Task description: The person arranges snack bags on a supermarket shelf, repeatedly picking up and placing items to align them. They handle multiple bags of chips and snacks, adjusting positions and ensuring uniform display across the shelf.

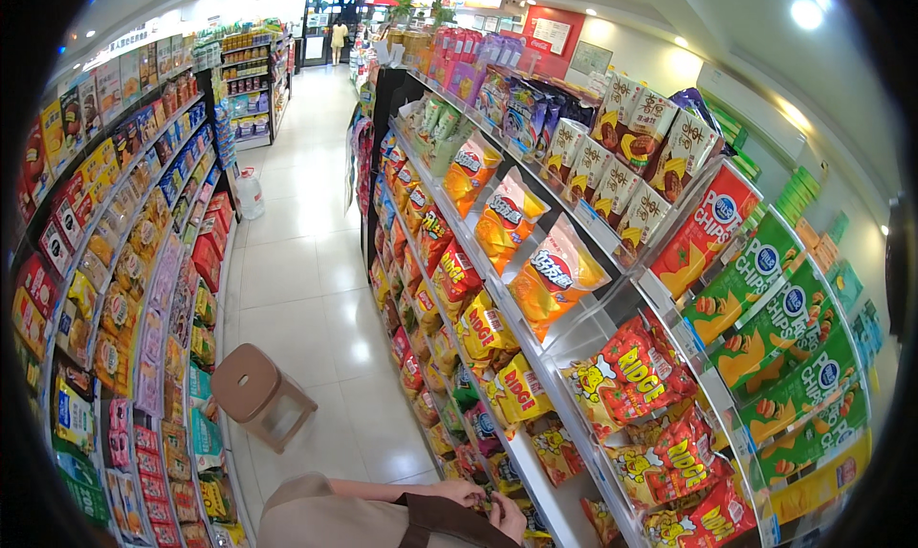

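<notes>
Low at the bottom of the head view, my left hand [461,493] reaches in from the left with curled fingers. My right hand [508,519] is close beside it, its fingers bent inward as well. Both are closed around something small and dark greenish between them, too small to make out. They are in front of the lower shelves of the right-hand rack, by yellow snack bags [524,389]. Red snack bags [636,371] lie on a shelf to the right of my hands. A brown apron [445,521] covers part of my front.
A brown plastic stool [251,383] stands in the tiled aisle [330,261] to my left. Packed shelves of boxes and packets [120,318] curve along the left side. Orange chip bags [557,278] fill a clear-fronted shelf. Farther off are a large water bottle [250,193] and a person [339,37].
</notes>
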A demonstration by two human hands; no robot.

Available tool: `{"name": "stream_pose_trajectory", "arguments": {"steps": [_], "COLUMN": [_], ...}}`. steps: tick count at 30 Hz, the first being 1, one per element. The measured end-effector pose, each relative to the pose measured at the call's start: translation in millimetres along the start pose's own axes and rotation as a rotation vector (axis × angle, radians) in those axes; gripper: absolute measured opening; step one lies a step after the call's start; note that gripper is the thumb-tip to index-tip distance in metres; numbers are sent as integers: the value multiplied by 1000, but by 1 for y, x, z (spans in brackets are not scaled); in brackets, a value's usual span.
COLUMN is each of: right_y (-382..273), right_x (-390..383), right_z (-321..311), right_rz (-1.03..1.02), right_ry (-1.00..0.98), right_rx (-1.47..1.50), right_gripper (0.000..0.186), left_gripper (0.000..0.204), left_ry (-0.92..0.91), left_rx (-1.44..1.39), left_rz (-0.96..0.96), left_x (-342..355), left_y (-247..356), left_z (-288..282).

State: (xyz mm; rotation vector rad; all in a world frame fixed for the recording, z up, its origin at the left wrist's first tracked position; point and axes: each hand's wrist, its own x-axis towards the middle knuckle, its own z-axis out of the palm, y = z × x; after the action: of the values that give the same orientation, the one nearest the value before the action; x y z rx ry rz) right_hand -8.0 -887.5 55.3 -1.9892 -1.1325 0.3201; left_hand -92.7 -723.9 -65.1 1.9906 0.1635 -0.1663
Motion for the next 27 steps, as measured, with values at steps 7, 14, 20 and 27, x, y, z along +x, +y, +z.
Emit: {"name": "stream_pose_trajectory", "arguments": {"steps": [7, 14, 20, 27], "right_y": [12, 46, 26, 27], "right_x": [-11, -27, -13, -3], "right_z": [6, 23, -10, -21], "right_rz": [136, 119, 105, 78], "right_ry": [-70, 62, -35, 29], "right_rx": [68, 185, 4, -26], "right_gripper": [23, 22, 22, 22], "left_gripper": [26, 23, 24, 25], "left_ry": [-49, -80, -96, 1], "left_rx": [41, -20, 68, 51], "left_rz": [71, 154, 163, 84], "left_x": [15, 25, 39, 34], "left_y": [-2, -5, 7, 38], "left_z": [11, 20, 17, 11]}}
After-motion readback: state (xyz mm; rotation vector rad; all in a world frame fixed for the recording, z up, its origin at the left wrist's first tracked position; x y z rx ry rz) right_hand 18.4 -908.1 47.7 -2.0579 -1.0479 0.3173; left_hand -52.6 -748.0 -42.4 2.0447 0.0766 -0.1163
